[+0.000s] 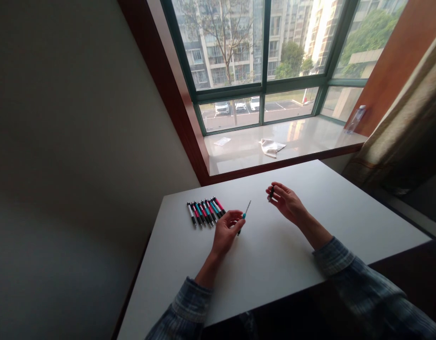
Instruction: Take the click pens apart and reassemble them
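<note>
Between the thumb and fingers of my left hand (225, 232) is a teal pen barrel (243, 216), tilted, with a thin refill (248, 207) sticking out of its upper end. A dark tip shows below the thumb. My right hand (286, 202), held apart to the right, is closed on a short black pen part (271, 192) with a pale lower end; the fingers hide some of it. Left of my left hand, several click pens (205, 211) in white, red and teal with black grips lie side by side in a slanted row.
The white table (274, 264) stands against the wall and a window sill (239, 158). On the sill lie a crumpled white wrapper (272, 147) and a small flat packet (222, 141). A clear bottle (355, 119) stands at its right end, near a curtain (391, 123).
</note>
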`<state>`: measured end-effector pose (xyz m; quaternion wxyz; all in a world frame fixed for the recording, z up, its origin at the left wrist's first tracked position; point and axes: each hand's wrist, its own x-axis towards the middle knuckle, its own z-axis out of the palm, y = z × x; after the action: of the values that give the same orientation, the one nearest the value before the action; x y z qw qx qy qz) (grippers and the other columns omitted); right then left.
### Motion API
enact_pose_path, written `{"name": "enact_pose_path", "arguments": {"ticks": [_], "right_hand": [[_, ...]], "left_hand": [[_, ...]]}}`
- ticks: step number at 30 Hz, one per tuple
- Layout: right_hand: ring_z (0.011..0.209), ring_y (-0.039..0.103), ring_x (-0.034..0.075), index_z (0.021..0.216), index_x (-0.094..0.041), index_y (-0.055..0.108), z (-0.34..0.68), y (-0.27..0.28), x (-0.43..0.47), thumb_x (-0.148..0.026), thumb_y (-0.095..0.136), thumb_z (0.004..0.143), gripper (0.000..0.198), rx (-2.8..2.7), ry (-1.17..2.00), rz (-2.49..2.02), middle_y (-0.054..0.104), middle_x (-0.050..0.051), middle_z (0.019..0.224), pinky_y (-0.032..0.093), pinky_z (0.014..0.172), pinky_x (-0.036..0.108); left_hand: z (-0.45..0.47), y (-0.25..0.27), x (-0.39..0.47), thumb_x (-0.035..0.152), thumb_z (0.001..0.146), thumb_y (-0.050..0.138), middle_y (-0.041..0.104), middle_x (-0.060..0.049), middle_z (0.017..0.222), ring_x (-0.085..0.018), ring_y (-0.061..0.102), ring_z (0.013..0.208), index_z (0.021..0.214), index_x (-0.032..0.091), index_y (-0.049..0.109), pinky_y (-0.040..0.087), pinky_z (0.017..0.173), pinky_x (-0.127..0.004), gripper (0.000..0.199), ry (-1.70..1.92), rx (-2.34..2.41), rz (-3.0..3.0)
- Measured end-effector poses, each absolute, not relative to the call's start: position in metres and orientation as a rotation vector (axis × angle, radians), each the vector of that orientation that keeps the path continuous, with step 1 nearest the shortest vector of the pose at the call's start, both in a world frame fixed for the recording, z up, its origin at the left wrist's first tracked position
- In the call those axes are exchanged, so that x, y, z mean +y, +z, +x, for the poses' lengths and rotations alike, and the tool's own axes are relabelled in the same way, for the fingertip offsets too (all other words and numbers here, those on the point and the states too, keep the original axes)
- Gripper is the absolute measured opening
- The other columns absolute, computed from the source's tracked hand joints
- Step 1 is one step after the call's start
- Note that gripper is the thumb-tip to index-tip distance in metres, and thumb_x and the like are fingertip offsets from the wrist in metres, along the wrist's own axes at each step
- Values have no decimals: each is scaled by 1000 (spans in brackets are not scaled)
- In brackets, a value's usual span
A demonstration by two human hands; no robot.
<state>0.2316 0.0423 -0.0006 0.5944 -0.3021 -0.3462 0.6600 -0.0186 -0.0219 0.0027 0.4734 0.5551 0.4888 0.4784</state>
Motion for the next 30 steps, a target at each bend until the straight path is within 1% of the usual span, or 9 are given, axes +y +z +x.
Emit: {"name": "enact_pose_path", "arguments": {"ticks": [3, 5, 7, 10, 14, 18, 22, 26, 30], "right_hand": [[79, 63, 14, 106, -25, 78, 234, -2, 56, -49, 81, 81, 35, -955, 1473, -834, 70, 2, 92, 52, 75, 28], [64, 53, 10, 105, -22, 78, 230, -6, 65, -52, 78, 82, 38, -1104, 1401, -922, 68, 2, 87, 46, 62, 26], [58, 47, 9, 104, -20, 79, 225, -14, 73, -52, 79, 79, 41, -1224, 1342, -1005, 68, 2, 82, 41, 57, 26], [64, 53, 13, 99, -18, 80, 221, -28, 80, -49, 81, 74, 40, -1276, 1253, -1122, 72, 4, 79, 43, 61, 28], [86, 66, 20, 101, -19, 81, 224, -35, 77, -43, 77, 75, 36, -1261, 1227, -1181, 78, 9, 102, 51, 79, 34], [93, 72, 23, 105, -20, 80, 225, -30, 69, -39, 79, 75, 36, -1246, 1319, -1109, 79, 9, 107, 55, 91, 40], [81, 74, 21, 114, -18, 74, 220, -25, 61, -50, 80, 80, 47, -1229, 1443, -982, 79, 11, 100, 60, 83, 41], [68, 68, 18, 98, -17, 74, 214, -22, 56, -56, 79, 82, 42, -1323, 1371, -946, 76, 6, 78, 57, 68, 34], [72, 65, 18, 95, -18, 76, 210, -19, 53, -55, 78, 84, 39, -1407, 1291, -903, 74, 5, 77, 54, 70, 34]], "left_hand": [[-27, 3, -17, 34, 83, 75, 74, -6, 97, -19, 67, 87, 100, 19, 74, 54, 84, -34, 22, 1339, 1313, 1405], [-32, 2, -14, 33, 85, 73, 74, -5, 96, -19, 67, 84, 100, 20, 75, 53, 86, -35, 20, 1406, 1421, 1492], [-36, 1, -14, 31, 86, 71, 75, -4, 97, -19, 67, 83, 100, 21, 75, 53, 86, -36, 17, 1430, 1502, 1582], [-38, -1, -14, 28, 86, 69, 75, -4, 100, -19, 67, 84, 98, 22, 75, 53, 84, -34, 15, 1421, 1555, 1694], [-36, -1, -16, 26, 87, 68, 75, -4, 100, -19, 67, 85, 99, 23, 75, 53, 83, -33, 14, 1387, 1595, 1802], [-35, 1, -17, 25, 89, 67, 75, -4, 101, -21, 69, 88, 99, 23, 75, 54, 86, -35, 14, 1348, 1610, 1873], [-36, 1, -17, 24, 89, 68, 76, -5, 100, -23, 70, 96, 96, 24, 77, 54, 92, -38, 12, 1341, 1606, 1931], [-37, 1, -17, 22, 88, 69, 77, -5, 99, -24, 71, 95, 96, 24, 77, 54, 92, -39, 12, 1319, 1628, 1960], [-36, 2, -18, 22, 89, 68, 76, -5, 99, -24, 71, 97, 96, 24, 77, 53, 94, -40, 12, 1301, 1629, 1979]]}}
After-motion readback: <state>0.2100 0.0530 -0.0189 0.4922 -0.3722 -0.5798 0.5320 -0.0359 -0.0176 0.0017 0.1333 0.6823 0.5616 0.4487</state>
